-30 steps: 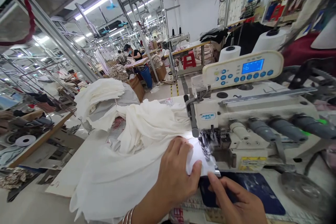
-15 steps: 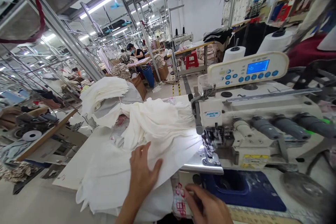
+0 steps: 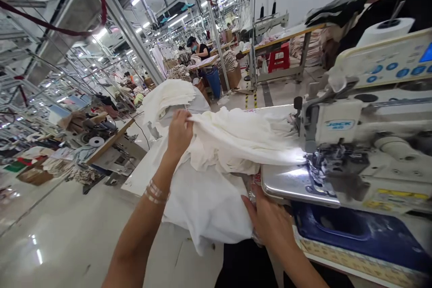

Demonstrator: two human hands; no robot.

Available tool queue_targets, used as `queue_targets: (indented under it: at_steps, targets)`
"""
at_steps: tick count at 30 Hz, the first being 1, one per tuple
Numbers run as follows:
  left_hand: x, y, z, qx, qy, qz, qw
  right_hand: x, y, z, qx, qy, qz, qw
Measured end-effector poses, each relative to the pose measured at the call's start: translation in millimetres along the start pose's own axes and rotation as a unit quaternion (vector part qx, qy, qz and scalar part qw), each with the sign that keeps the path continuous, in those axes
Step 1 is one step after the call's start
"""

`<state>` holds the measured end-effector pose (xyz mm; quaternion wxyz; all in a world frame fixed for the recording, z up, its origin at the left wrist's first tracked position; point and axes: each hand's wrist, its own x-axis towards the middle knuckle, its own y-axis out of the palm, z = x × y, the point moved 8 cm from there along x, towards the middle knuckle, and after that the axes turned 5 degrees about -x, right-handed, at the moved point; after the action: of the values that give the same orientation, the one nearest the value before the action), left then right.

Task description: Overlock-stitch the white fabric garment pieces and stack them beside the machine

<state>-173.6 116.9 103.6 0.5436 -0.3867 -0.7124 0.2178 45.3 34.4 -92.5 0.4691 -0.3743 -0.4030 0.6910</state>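
Left grip [image 3: 180, 134] has risen off the bench since the earlier frame, now clamped on a fistful of white fabric [image 3: 236, 139] & holding it up, the cloth running across to the presser foot [image 3: 324, 159] of the JACK sewing mach. [image 3: 337, 128]. Right grip [image 3: 270, 220] sits lower, fingers pressed into the hanging fold just by the steel plate [image 3: 297, 184]; can't tell if it's clamped or just pushing. Rest of the fabric drapes over the bench [image 3: 357, 265] edge, above the blue mat [image 3: 344, 229]. Thread cone [image 3: 386, 27] stands behind the mach. panel, & a co-worker [image 3: 199, 47] sits at a far bench
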Motion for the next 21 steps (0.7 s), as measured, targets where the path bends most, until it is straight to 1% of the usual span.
queue_targets:
  at_steps: [1,2,3,4,5,6,7,8,10,11,12,13,14,16,17,18,19,21]
  targets:
    - [9,4.6,-9,-0.001,0.007,-0.006,1.0,6,0,5,0.001,0.004,-0.011,1.0]
    - [12,9.0,-20,-0.003,0.015,-0.013,1.0,13,0,11,0.006,0.007,-0.019,1.0]
    - [9,12.5,-31,-0.012,0.025,-0.022,0.999,19,0,17,0.015,0.008,-0.023,1.0]
    - [0,15.6,-44,-0.033,0.038,-0.025,0.998,25,1,23,0.03,0.003,-0.023,0.999]
    - [-14,18.8,-55,-0.068,0.049,-0.015,0.996,29,1,28,0.049,-0.007,-0.021,0.999]
    - [-30,22.8,-66,-0.117,0.056,0.011,0.992,31,1,33,0.075,-0.026,-0.018,0.997]
    - [-48,28.7,-74,-0.175,0.054,0.06,0.981,31,0,37,0.105,-0.053,-0.013,0.993]
    - [-67,35.7,-82,-0.234,0.046,0.124,0.963,27,-1,39,0.141,-0.085,-0.008,0.986]
    - [-104,48.6,-95,-0.326,0.042,0.266,0.906,11,-5,39,0.208,-0.148,0.008,0.967]
    - [-120,52.4,-101,-0.349,0.053,0.324,0.878,0,-7,35,0.248,-0.169,0.02,0.954]
    - [-132,55.3,-103,-0.352,0.069,0.371,0.857,-11,-8,29,0.299,-0.177,0.036,0.937]
    - [-141,58.7,-101,-0.333,0.081,0.408,0.846,-22,-11,20,0.363,-0.171,0.049,0.914]
    - [-148,62.9,-95,-0.298,0.088,0.438,0.844,-32,-13,10,0.433,-0.155,0.061,0.886]
    - [-156,72.0,-74,-0.209,0.075,0.49,0.843,-48,-21,-14,0.56,-0.091,0.063,0.821]
    - [-158,74.4,-62,-0.175,0.057,0.507,0.842,-54,-27,-28,0.6,-0.051,0.046,0.797]
    - [-158,74.1,-51,-0.153,0.04,0.512,0.844,-60,-34,-40,0.619,-0.014,0.022,0.785]
    - [-155,71.0,-42,-0.141,0.027,0.508,0.849,-66,-43,-53,0.625,0.02,-0.009,0.78]
    - [-142,58.6,-31,-0.14,0.009,0.479,0.866,-75,-60,-73,0.617,0.071,-0.068,0.781]
